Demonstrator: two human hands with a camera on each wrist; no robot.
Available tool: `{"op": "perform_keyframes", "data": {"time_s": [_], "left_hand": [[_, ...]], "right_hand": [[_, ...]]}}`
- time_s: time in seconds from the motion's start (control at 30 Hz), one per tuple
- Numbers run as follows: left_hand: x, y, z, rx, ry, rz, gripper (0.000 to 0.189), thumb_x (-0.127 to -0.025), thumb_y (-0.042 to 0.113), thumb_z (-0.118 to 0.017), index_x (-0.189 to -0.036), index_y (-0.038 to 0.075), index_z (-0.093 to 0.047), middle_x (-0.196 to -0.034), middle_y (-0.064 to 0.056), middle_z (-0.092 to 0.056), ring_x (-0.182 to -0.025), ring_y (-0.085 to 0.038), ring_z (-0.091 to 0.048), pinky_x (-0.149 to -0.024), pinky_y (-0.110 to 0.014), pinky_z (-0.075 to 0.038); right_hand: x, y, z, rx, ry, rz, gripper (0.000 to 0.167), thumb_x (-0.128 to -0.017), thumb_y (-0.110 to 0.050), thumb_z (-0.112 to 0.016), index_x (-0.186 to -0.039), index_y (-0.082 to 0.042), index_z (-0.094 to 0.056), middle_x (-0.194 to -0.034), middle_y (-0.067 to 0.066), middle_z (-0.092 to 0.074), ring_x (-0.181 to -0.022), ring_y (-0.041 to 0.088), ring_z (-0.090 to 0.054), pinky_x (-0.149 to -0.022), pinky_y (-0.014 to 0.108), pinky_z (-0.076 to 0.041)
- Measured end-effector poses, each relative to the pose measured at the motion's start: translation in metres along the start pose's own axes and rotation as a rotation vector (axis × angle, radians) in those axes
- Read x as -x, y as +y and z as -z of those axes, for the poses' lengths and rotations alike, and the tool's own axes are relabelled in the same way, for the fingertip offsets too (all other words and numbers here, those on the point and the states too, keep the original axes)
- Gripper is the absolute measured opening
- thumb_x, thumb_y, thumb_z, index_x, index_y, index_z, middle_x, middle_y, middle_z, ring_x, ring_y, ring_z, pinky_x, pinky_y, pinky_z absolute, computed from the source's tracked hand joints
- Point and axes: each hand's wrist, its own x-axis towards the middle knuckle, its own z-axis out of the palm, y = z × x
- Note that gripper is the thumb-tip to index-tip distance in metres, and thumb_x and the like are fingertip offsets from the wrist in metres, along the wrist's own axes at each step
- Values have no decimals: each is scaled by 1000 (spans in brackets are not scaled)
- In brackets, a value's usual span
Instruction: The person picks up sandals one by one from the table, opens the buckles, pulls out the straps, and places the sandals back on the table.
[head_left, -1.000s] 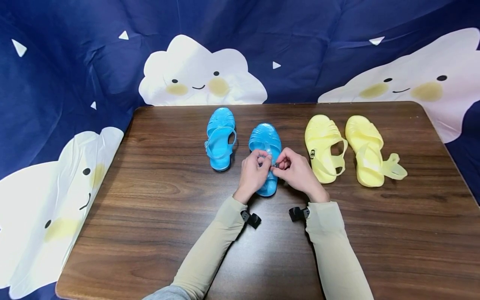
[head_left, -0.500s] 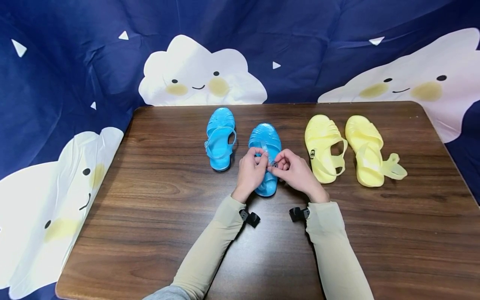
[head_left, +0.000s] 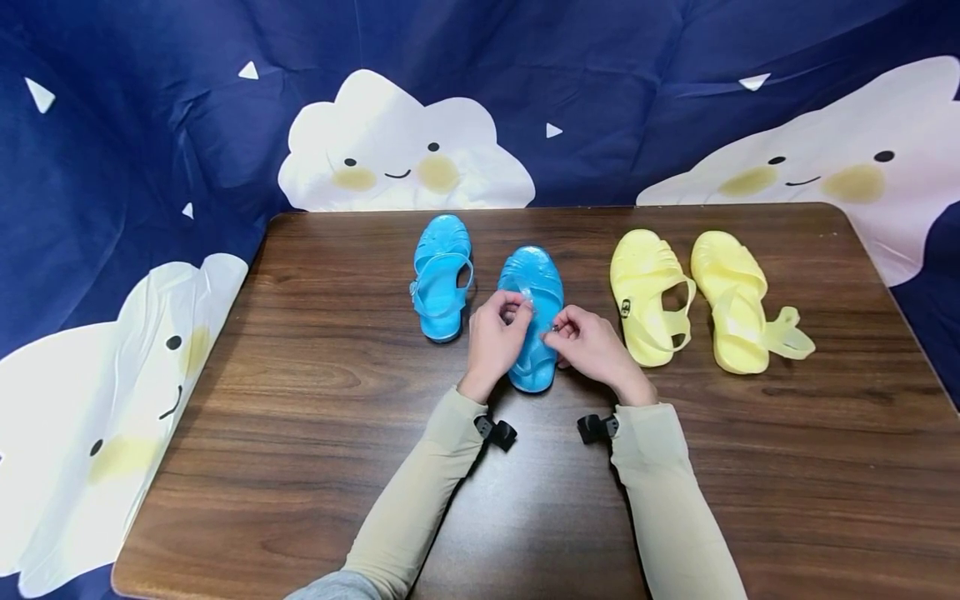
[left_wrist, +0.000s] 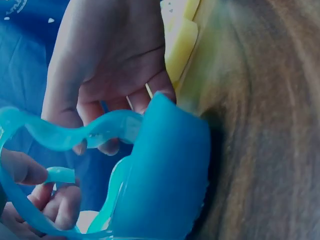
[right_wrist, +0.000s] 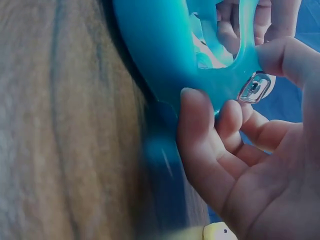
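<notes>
The right one of two blue jelly sandals (head_left: 531, 271) lies toe away on the table, between both hands. My left hand (head_left: 495, 337) pinches the end of its ankle strap (left_wrist: 61, 175), seen at the lower left of the left wrist view. My right hand (head_left: 596, 346) grips the sandal's outer side by the metal buckle (right_wrist: 255, 87); its thumb and fingers lie on the strap around it. In the head view the hands stand a little apart over the sandal's middle. The strap end is clear of the buckle.
Left of the hands lies the other blue sandal (head_left: 442, 279), its strap looped across. Two yellow sandals (head_left: 645, 283) lie to the right, one with a loose strap (head_left: 787, 335). A cloud-patterned blue cloth (head_left: 592, 75) hangs behind the wooden table (head_left: 315, 467).
My left hand has moved left, away from the right hand, drawing the strap end along. The gap between the hands has widened. My right hand has barely moved.
</notes>
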Motion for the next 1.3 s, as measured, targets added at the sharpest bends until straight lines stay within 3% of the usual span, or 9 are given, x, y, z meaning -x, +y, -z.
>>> {"op": "perform_keyframes", "data": {"time_s": [0.2, 0.37, 0.87, 1.3], "left_hand": [[-1, 0, 4, 8, 68, -74, 14, -88, 20, -68, -93, 7, -74, -81, -6, -69, -70, -14, -59, -61, -20, -44], [0, 1, 6, -4, 72, -99, 14, -87, 19, -70, -92, 8, -76, -84, -4, -71, -68, -11, -55, -58, -17, -41], [1, 6, 9, -203, -82, -83, 16, -87, 21, -71, -99, 12, -78, -90, -1, -74, -82, -13, -67, -65, -22, -50], [5, 12, 11, -332, -196, -73, 12, -86, 20, -72, -95, 13, -79, -94, -1, -76, -89, -17, -70, -71, -27, -54]], "right_hand": [[0, 1, 1, -46, -14, 14, 17, -91, -19, -59, -98, -4, -60, -83, 13, -63, -63, 20, -66, -60, 30, -56], [-1, 1, 2, -80, -12, 20, 15, -92, -17, -57, -98, -5, -62, -84, 13, -65, -64, 21, -67, -62, 33, -58], [1, 2, 10, -94, 63, 50, 19, -92, -15, -60, -103, -1, -67, -83, 16, -70, -67, 25, -69, -63, 34, -58], [3, 2, 11, -94, 60, 45, 25, -92, -21, -66, -105, 0, -66, -83, 15, -71, -68, 26, -70, -63, 34, -58]]}}
